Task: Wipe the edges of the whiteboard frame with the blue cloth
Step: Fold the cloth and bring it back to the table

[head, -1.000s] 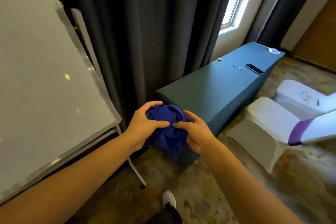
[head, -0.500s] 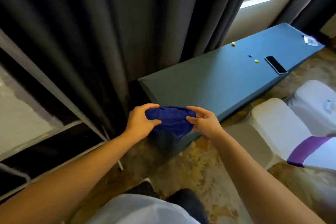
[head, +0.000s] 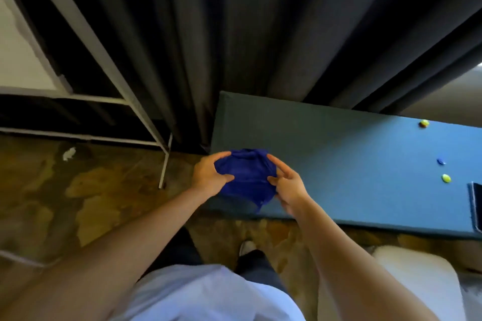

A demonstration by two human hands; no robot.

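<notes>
The blue cloth (head: 246, 177) is bunched between both hands, over the near left corner of a blue-covered table (head: 352, 164). My left hand (head: 208, 177) grips its left side with thumb in front and fingers curled over the top. My right hand (head: 287, 185) pinches its right side, fingers spread along the edge. A loose tail of the cloth hangs down below the hands. The whiteboard (head: 18, 47) shows only as a white corner at the far left, with its grey frame and stand (head: 109, 70) running down to the floor.
Dark curtains (head: 234, 34) hang behind the table and stand. On the table lie small yellow and blue pieces (head: 446, 178) and a dark phone (head: 476, 206) at the right edge. A white-covered chair (head: 404, 281) stands at lower right. A scrap of paper (head: 69, 153) lies on the patterned floor.
My view has tilted down and turned right, so the whiteboard slid to the far left. Both hands stayed on the cloth and now hold it over the table corner.
</notes>
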